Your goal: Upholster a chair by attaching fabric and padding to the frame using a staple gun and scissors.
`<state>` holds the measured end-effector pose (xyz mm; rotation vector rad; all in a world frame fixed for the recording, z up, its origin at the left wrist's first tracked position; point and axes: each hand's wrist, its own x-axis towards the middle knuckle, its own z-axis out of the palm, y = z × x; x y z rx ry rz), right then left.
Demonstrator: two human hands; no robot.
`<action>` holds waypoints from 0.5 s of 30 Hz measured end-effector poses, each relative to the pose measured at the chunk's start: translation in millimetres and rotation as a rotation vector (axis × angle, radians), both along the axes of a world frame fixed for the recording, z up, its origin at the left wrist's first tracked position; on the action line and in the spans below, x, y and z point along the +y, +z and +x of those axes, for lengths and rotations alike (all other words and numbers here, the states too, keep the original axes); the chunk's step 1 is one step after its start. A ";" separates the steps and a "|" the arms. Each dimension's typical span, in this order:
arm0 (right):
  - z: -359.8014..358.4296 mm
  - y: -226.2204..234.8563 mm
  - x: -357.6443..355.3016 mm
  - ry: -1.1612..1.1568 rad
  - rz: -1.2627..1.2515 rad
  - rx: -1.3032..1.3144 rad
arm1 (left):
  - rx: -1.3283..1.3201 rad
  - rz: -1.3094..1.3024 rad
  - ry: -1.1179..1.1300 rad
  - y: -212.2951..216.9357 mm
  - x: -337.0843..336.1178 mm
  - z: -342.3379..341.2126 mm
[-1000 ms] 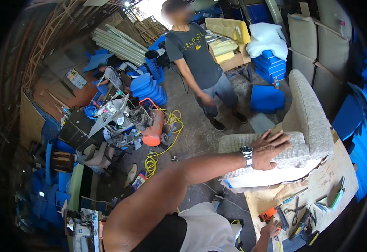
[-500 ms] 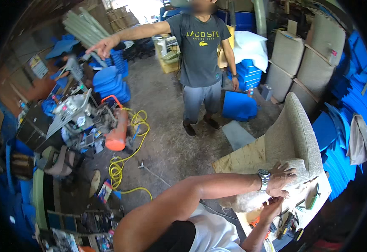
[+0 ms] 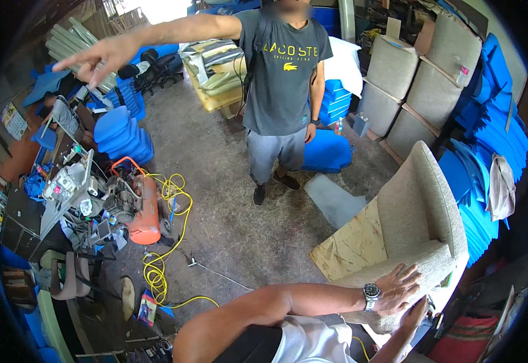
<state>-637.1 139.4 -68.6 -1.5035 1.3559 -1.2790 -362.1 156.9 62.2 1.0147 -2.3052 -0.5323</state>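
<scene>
A chair shell covered in beige-grey woven fabric (image 3: 418, 199) rests beside me at the right, its tall curved back rising away from me. My left hand (image 3: 397, 288), with a metal watch (image 3: 371, 291) on the wrist, lies flat and spread on the chair's padded fabric part. Just below it, my right hand (image 3: 416, 313) is against the lower edge of that same part. Its fingers are largely hidden, so any grip there cannot be made out. A bare wooden board (image 3: 350, 243) shows next to the upholstery.
A person (image 3: 282, 78) stands ahead with one arm stretched left. An orange air compressor (image 3: 145, 209) and yellow hose (image 3: 155, 275) lie on the floor at left. Blue foam sheets (image 3: 488, 139) and upholstered panels (image 3: 424, 91) stand at right. Another person (image 3: 64, 115) sits far left.
My view has shifted, and the tools by the chair are now mostly out of sight. My left hand has flattened on the fabric; my right hand has moved up beside it. The standing person's arm reaches farther left.
</scene>
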 end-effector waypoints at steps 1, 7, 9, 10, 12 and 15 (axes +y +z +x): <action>4.1 6.9 1.5 -0.016 -0.085 0.197 | 0.001 0.001 0.005 -1.6 -0.3 0.6; 21.4 11.6 -4.2 -0.161 0.080 0.068 | 0.022 0.109 0.064 -0.3 -7.2 8.1; 27.4 -3.6 -8.1 -0.323 -0.011 0.242 | -0.073 0.182 0.273 4.1 -11.6 25.1; 38.0 5.8 -1.7 -0.411 0.103 0.256 | 0.004 0.323 0.221 -9.4 -17.4 26.6; 21.9 -9.6 -11.4 -0.333 -0.074 0.591 | 0.102 0.465 0.224 -20.6 -24.6 28.3; 7.7 -11.2 -19.3 -0.234 -0.195 1.012 | 0.159 0.458 0.164 -4.5 -20.8 19.6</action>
